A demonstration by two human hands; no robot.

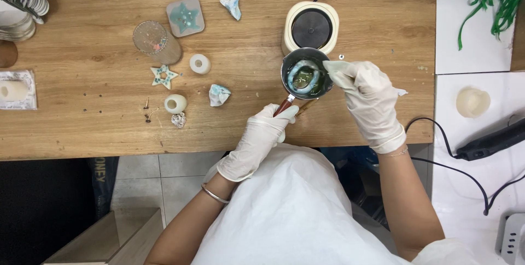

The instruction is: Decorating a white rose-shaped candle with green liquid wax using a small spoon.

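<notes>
A small steel pot (290, 67) with a reddish wooden handle stands on the wooden table (87, 128), just in front of a cream electric hot plate (310, 28). Inside it lies a ring of blue-white wax around greenish melted liquid. My left hand (262, 134), in a white glove, grips the pot's handle near the table's front edge. My right hand (367, 99), also gloved, reaches to the pot's right rim with its fingertips pressing a bit of white material there. A thin wooden stick lies under the pot.
Left of the pot lie crumpled blue-stained tissues (219, 95), a star-shaped wax piece (164, 76), two small white candles (199, 63), a square star mould (185, 17) and a clear cylinder (157, 42). A black corded tool (489, 140) and white candle (472, 101) rest on the white surface at right.
</notes>
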